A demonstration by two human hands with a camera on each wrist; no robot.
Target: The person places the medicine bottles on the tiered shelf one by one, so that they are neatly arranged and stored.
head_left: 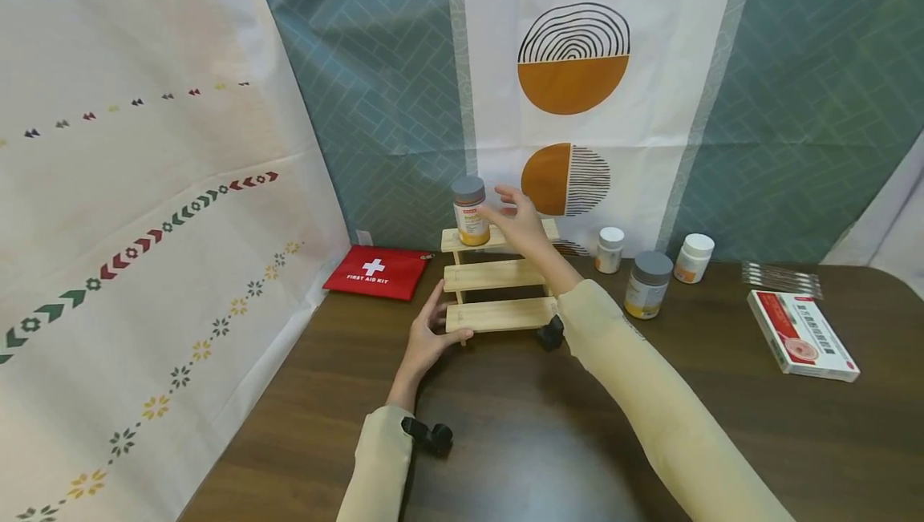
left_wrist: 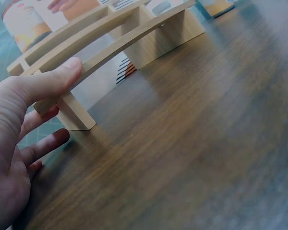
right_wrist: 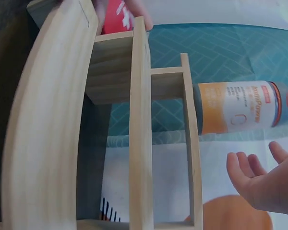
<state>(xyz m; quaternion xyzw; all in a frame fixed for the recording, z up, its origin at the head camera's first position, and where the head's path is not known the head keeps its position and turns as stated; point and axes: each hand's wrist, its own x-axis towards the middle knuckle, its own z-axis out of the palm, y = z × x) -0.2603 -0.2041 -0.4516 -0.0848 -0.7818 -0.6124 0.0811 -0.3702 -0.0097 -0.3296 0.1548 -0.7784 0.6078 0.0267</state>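
A small three-tier wooden shelf (head_left: 501, 315) stands on the table. My left hand (head_left: 427, 337) grips its left end, with the thumb (left_wrist: 62, 76) on the lowest board and the other fingers beyond and below it. A supplement jar (head_left: 472, 221) with a grey lid and an orange and white label stands upright on the left of the top tier. Beside that jar is my right hand (head_left: 521, 224), fingers spread and curled round nothing. In the right wrist view a fingertip is close to the jar's lid (right_wrist: 282, 103); contact cannot be told.
Right of the shelf stand two white-capped bottles (head_left: 609, 249) and a grey-lidded jar (head_left: 647, 285). Farther right lie a medicine box (head_left: 803, 335) and a pack of cotton swabs (head_left: 782, 278). A red first aid pouch (head_left: 378, 271) lies left of the shelf. Patterned curtains (head_left: 390, 105) hang behind.
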